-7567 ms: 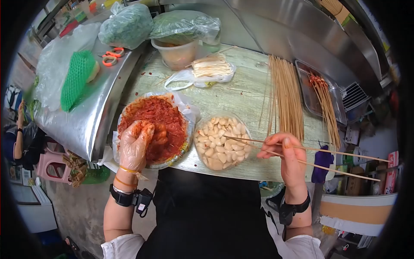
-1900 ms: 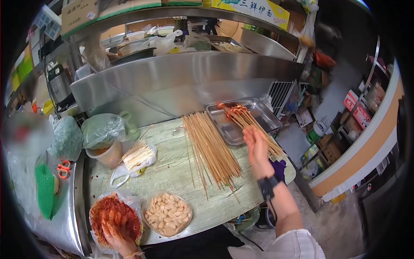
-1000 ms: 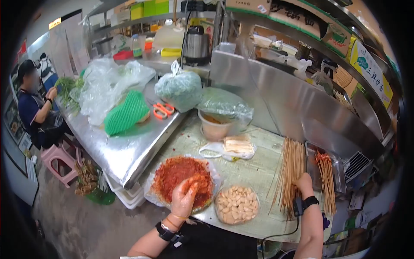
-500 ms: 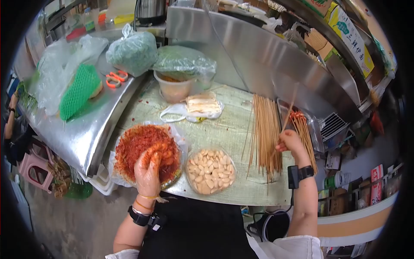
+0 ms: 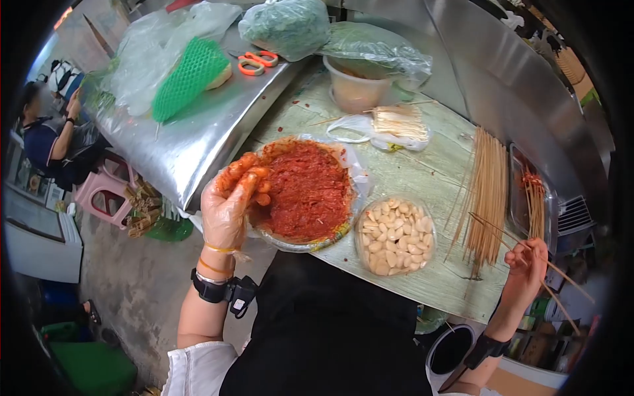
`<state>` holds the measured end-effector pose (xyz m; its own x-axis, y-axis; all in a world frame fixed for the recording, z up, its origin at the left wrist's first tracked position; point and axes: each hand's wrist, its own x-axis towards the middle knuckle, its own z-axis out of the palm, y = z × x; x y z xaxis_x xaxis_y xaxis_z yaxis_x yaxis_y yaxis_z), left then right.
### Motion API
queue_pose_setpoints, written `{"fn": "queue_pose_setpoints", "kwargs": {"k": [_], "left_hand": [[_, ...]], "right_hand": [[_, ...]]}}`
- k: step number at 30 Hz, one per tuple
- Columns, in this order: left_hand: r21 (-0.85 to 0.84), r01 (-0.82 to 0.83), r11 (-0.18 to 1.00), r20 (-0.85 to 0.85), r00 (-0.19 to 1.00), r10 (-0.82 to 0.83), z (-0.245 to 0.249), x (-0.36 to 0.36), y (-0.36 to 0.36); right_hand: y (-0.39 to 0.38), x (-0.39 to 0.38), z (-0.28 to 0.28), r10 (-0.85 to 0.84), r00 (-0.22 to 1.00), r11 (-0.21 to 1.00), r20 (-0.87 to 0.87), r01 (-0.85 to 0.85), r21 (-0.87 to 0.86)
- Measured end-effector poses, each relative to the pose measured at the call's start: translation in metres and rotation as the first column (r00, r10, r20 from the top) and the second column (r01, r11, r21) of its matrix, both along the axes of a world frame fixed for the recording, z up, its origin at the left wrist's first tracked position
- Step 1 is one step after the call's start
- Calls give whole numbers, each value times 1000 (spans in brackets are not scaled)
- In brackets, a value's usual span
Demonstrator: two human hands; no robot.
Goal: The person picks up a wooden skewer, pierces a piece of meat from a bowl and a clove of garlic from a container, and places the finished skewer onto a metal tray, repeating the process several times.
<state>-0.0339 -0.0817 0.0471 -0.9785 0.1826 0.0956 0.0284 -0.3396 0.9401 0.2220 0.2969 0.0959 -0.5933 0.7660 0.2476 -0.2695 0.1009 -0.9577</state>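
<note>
Right hand (image 5: 526,262) has tilted its skewers (image 5: 570,282) leftward.

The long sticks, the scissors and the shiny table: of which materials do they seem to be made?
Sticks: wood or bamboo, probably uncoated; pale tan, dull.
Scissors: handles likely plastic, smooth and mostly orange; blades too unclear to judge.
Table: bare metal, perhaps stainless steel; grey with bright reflections.
</note>
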Motion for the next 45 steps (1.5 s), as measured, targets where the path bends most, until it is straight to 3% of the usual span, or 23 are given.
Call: {"fn": "queue_pose_setpoints", "kwargs": {"k": [2, 4, 5, 6, 8, 9, 10, 12, 14, 16, 19, 22, 25, 28, 33, 36, 40, 41, 45], "left_hand": [[-68, -35, 997, 15, 999, 36, 0, 1, -6], [-568, -84, 819, -263, 961, -84, -5, -4, -14], [-646, -120, 754, -428, 874, -228, -4, -6, -13], [-650, -117, 751, -424, 876, -230, -3, -4, -9], [-853, -199, 483, -474, 684, -554, -1, 2, 4], [-894, -247, 374, -438, 658, -613, -5, 4, 9], [-895, -248, 372, -437, 657, -615, -7, 6, 15], [-908, -390, 151, -377, 608, -699, -10, 11, 29], [-890, -444, 102, -376, 591, -714, -17, 13, 39], [-823, -563, -71, -339, 589, -733, -23, 14, 46], [-763, -628, -151, -324, 574, -752, -23, 15, 51], [-795, -601, -83, -350, 567, -746, -27, 10, 45], [-800, -585, -132, -318, 600, -734, -19, 11, 41], [-823, -558, -103, -342, 633, -695, -9, 8, 35], [-868, -489, 87, -437, 668, -602, 4, -3, 19], [-909, -411, 64, -338, 642, -688, 6, 3, 24], [-848, -524, 75, -412, 565, -714, -13, 8, 33], [-788, -613, -56, -349, 521, -779, -22, 8, 39], [-789, -609, -75, -344, 540, -768, -17, 6, 40]], "right_hand": [[-7, 1, -10, 38, 999, 999, -12, -38, 10], [-14, 3, -16, 31, 999, 997, 31, -34, 76], [-18, 4, -15, 73, 996, 993, 49, -77, 91], [-21, 5, -16, 72, 996, 993, 52, -77, 86], [-28, 5, -18, 113, 992, 991, 47, -116, 66], [-31, 4, -20, 114, 992, 991, 46, -117, 62], [-34, 3, -22, 110, 993, 992, 52, -113, 60], [-38, 2, -25, 101, 993, 993, 59, -104, 56], [-41, 0, -26, 127, 991, 992, 51, -128, 17], [-45, -3, -24, 128, 991, 992, 50, -129, 8], [-47, -3, -23, 171, 984, 985, 48, -171, -6], [-50, -2, -22, 166, 985, 986, 55, -167, 6], [-52, -2, -21, 173, 983, 985, 63, -173, 2], [-53, -3, -21, 152, 987, 988, 54, -151, -17], [-57, -4, -21, 181, 983, 983, 37, -180, -19], [-58, -6, -19, 201, 979, 979, 38, -200, -26], [-61, -7, -19, 189, 981, 982, 35, -188, -23], [-62, -7, -18, 188, 981, 982, 41, -187, -21], [-59, 0, -19, 198, 980, 980, 35, -197, -16]]}}
